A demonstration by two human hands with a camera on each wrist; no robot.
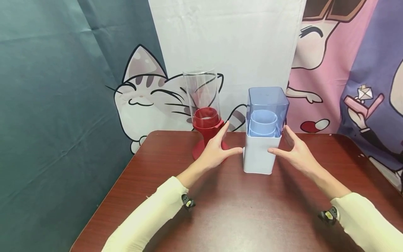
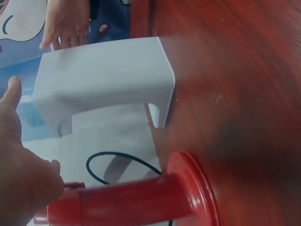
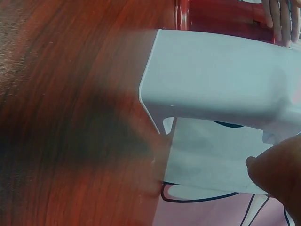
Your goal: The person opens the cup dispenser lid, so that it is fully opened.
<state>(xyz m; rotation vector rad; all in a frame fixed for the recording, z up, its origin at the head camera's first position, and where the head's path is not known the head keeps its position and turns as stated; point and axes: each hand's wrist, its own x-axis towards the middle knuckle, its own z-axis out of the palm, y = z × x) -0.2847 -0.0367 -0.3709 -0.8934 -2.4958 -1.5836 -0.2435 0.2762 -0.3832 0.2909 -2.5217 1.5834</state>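
A white dispenser with a square body [image 1: 259, 155] and a see-through blue top [image 1: 267, 96] stands upright on the table. My left hand [image 1: 217, 148] is beside its left side, thumb and forefinger spread, thumb tip close to the white body. On the other side my right hand [image 1: 297, 150] is spread too, its thumb overlapping the body's right edge in the head view. Behind the left hand stands a red dispenser [image 1: 204, 134] with a clear cylinder. In the left wrist view, the white body [image 2: 103, 75] shows an arched opening underneath, between both hands.
The brown wooden table [image 1: 220, 217] spreads in front of both dispensers. Just behind its far edge hangs a cloth backdrop [image 1: 230, 35] printed with a cat and cartoon figures. A dark strap with a small device [image 1: 188, 202] is on each forearm.
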